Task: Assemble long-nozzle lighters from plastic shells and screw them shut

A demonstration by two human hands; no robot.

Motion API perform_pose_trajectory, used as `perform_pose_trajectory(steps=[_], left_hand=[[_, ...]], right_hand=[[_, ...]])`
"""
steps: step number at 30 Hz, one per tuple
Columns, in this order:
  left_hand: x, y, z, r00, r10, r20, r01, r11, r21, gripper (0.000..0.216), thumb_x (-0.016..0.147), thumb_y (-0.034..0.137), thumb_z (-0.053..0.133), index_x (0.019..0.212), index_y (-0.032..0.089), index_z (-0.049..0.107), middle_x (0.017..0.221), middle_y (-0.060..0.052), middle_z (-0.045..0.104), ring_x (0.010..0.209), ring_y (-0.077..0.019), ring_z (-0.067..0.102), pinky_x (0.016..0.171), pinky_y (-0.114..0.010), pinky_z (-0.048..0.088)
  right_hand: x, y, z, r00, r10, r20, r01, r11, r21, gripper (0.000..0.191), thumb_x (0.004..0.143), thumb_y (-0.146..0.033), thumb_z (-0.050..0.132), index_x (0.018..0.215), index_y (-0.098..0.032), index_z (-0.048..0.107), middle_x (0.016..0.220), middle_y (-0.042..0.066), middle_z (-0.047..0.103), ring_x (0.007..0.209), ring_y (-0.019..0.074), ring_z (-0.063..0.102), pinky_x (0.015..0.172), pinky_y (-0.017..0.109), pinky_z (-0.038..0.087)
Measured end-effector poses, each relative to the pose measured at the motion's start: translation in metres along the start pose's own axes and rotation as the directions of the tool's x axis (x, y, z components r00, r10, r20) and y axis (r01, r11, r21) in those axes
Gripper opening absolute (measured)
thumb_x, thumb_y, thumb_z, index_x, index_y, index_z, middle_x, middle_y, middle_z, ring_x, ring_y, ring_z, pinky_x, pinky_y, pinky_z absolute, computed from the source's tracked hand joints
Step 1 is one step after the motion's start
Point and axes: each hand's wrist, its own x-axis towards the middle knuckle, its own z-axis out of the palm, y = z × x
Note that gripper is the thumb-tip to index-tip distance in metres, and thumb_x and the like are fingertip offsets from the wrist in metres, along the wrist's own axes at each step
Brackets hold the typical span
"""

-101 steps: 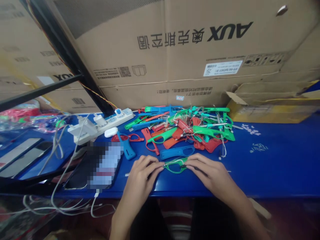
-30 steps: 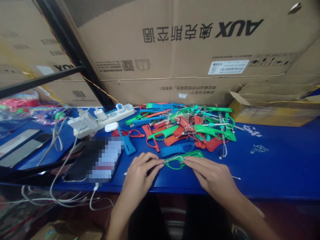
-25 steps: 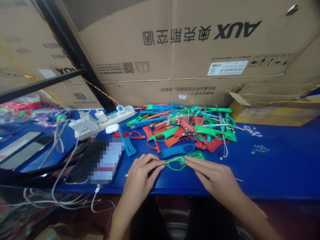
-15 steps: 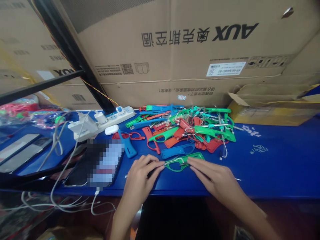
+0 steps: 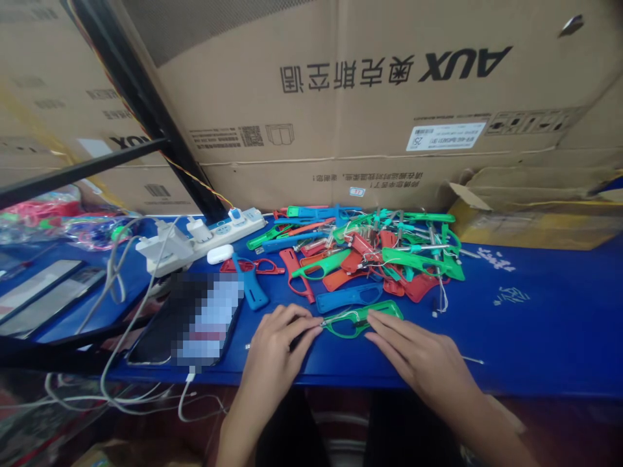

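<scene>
A green gas-lighter casing half [image 5: 392, 307] lies at the front of the blue table with its hollow side up. A thin white wire and a small dark part show inside it. My left hand [image 5: 281, 344] pinches its narrow left end between thumb and fingers. At the handle side, my right hand [image 5: 418, 350] has its fingertips on the casing beside the dark part, the thumb lower down. The fingers partly cover the handle. Just behind lies a blue casing half [image 5: 348, 298]; beyond it spreads a pile of red, green and blue lighter parts [image 5: 360, 250] with metal tubes and wires.
A white power strip [image 5: 228, 228] with plugs and a charging phone [image 5: 207, 324] are on the left. Small white pieces [image 5: 495, 259] and thin metal bits [image 5: 512, 296] lie to the right. An open carton [image 5: 530, 220] stands behind them, with large cardboard [image 5: 341, 130] along the back.
The view has shifted slightly. My right fingers and thumb are a little further apart at the casing. My left hand keeps its pinch at the narrow end.
</scene>
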Motion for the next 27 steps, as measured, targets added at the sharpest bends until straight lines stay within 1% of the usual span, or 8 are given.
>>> perform_pose_trajectory(steps=[4,8,10,14,20,22,24,27], left_hand=[[-0.0004,0.0011,0.0004,1.0,0.016,-0.021,-0.016,1.0,0.025,0.016,0.1,0.027,0.061,0.107,0.029,0.075,0.101,-0.001,0.071,0.09,-0.0198,0.064,0.08,-0.035,0.043],[-0.0009,0.0026,0.0009,0.999,0.037,-0.039,-0.035,0.998,0.051,0.016,0.101,0.025,0.06,0.107,0.027,0.074,0.103,-0.001,0.07,0.091,-0.0199,0.063,0.084,-0.037,0.044],[-0.0006,0.0029,0.0013,0.999,0.042,-0.034,-0.04,0.998,0.058,0.016,0.101,0.025,0.058,0.108,0.027,0.073,0.104,-0.002,0.07,0.092,-0.0202,0.063,0.084,-0.037,0.044],[-0.0009,0.003,0.0021,0.999,0.044,-0.026,-0.042,0.997,0.069,0.016,0.102,0.026,0.057,0.108,0.026,0.071,0.105,-0.002,0.07,0.094,-0.0212,0.062,0.086,-0.038,0.044],[-0.0031,0.005,0.0014,1.0,0.026,-0.018,-0.024,0.997,0.071,0.013,0.102,0.026,0.057,0.113,0.025,0.064,0.109,-0.002,0.071,0.099,-0.0227,0.062,0.09,-0.039,0.043],[-0.0027,0.0062,0.0005,0.999,0.035,0.002,-0.035,0.997,0.064,0.011,0.103,0.026,0.056,0.109,0.025,0.065,0.108,-0.001,0.071,0.098,-0.0221,0.062,0.091,-0.039,0.043],[-0.0019,0.0075,-0.0002,0.999,0.043,0.016,-0.044,0.997,0.061,0.011,0.103,0.026,0.055,0.106,0.026,0.065,0.108,-0.001,0.071,0.099,-0.0219,0.063,0.091,-0.04,0.043],[-0.0012,0.0091,-0.0007,0.999,0.038,0.016,-0.039,0.998,0.055,0.01,0.103,0.027,0.055,0.105,0.025,0.065,0.108,-0.002,0.07,0.1,-0.0224,0.063,0.09,-0.039,0.045]], right_hand=[[-0.001,-0.0007,0.0002,1.0,-0.023,0.0,0.023,0.998,-0.053,0.045,0.11,-0.038,0.036,0.112,-0.018,0.077,0.114,0.003,0.079,0.081,0.019,0.079,0.059,0.026,0.061],[-0.003,0.0002,-0.0002,0.998,-0.05,0.05,0.052,0.998,-0.043,0.048,0.111,-0.039,0.031,0.119,-0.019,0.074,0.121,0.004,0.076,0.08,0.0179,0.079,0.056,0.025,0.058],[-0.0026,0.0002,-0.0005,0.997,-0.04,0.065,0.044,0.998,-0.051,0.05,0.111,-0.04,0.029,0.117,-0.021,0.075,0.122,0.003,0.076,0.076,0.0173,0.079,0.052,0.026,0.056],[0.0014,-0.001,-0.0009,0.998,0.003,0.068,0.0,0.999,-0.045,0.052,0.11,-0.045,0.029,0.109,-0.024,0.076,0.116,0.001,0.078,0.064,0.0161,0.077,0.045,0.028,0.051],[0.0017,-0.0028,-0.0026,0.999,0.021,0.036,-0.022,0.999,0.032,0.049,0.11,-0.043,0.03,0.106,-0.024,0.075,0.109,0.001,0.079,0.074,0.0149,0.078,0.052,0.024,0.052],[0.0003,-0.0032,-0.0029,0.999,0.034,0.03,-0.036,0.998,0.045,0.049,0.11,-0.046,0.031,0.11,-0.023,0.074,0.108,0.002,0.079,0.072,0.0147,0.077,0.054,0.024,0.053],[-0.0009,-0.0032,-0.0026,0.998,0.061,0.028,-0.062,0.997,0.041,0.049,0.108,-0.049,0.032,0.121,-0.021,0.071,0.109,0.004,0.078,0.073,0.0157,0.077,0.056,0.024,0.054],[-0.0019,-0.0028,-0.0011,0.995,0.104,0.001,-0.104,0.995,0.011,0.05,0.107,-0.052,0.036,0.129,-0.018,0.067,0.106,0.006,0.078,0.073,0.0173,0.077,0.054,0.026,0.052]])
